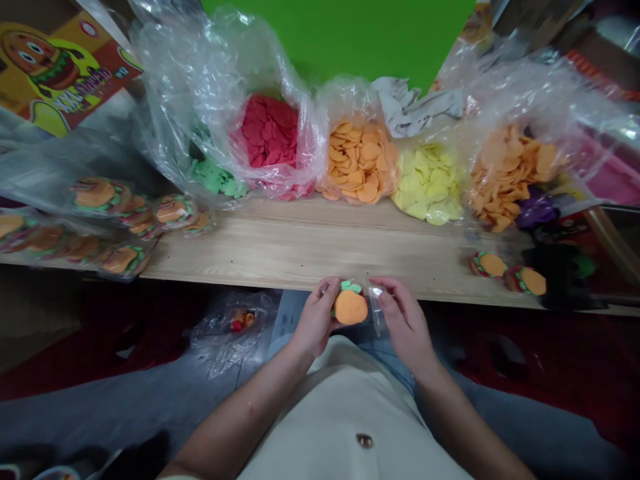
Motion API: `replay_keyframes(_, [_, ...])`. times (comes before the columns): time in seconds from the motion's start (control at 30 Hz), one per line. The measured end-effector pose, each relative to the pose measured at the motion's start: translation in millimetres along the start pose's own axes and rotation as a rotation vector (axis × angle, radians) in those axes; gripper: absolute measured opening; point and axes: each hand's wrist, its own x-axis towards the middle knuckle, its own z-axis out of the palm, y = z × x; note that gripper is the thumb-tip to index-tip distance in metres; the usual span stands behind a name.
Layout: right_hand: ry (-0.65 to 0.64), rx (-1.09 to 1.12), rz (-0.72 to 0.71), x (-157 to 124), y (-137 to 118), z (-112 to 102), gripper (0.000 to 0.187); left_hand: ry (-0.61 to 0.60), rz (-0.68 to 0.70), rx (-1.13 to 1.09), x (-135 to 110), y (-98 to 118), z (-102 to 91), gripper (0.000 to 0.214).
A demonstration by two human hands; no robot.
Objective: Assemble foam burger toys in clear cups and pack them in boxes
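Note:
My left hand (320,313) grips a small layered burger (351,307) with an orange round top, green bits at its far edge and a little red at the side. Its lower layers are mostly hidden by the fingers. Just to the right, my right hand (403,320) pinches a small clear plastic bag (377,308) between thumb and fingers. The bag's opening lies close beside the burger; whether the two touch, I cannot tell. Both hands are in front of the wooden shelf's (260,247) near edge, above my lap.
Along the back stand clear bags of green pieces (217,177), red pieces (270,133), orange discs (357,160), yellow pieces (430,180) and more orange discs (510,173). Several wrapped burgers (123,259) lie left. Two burgers (490,265) lie right, near a black object (563,273).

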Motion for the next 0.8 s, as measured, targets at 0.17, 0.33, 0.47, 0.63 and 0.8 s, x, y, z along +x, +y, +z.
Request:
replay_keyframes(0.17, [0.028,0.145,0.139,0,2,-5,0.027,0.011,-0.013,0.023,3,-5,-0.4,0.038])
replay_keyframes(0.33, [0.047,0.149,0.128,1,2,-9,0.028,-0.236,-0.092,-0.074,-2,6,-7.2,0.037])
replay_keyframes(0.47, [0.084,0.209,0.196,3,7,-10,0.031,-0.522,-0.091,-0.117,-7,14,-19.2,0.061])
replay_keyframes(0.63, [0.151,0.327,0.266,5,12,-6,0.036,-0.553,-0.035,-0.046,-4,9,-26.8,0.075])
replay_keyframes(0.8, [0.185,0.238,0.294,7,9,-3,0.037,-0.485,-0.003,-0.025,-4,4,-21.9,0.068])
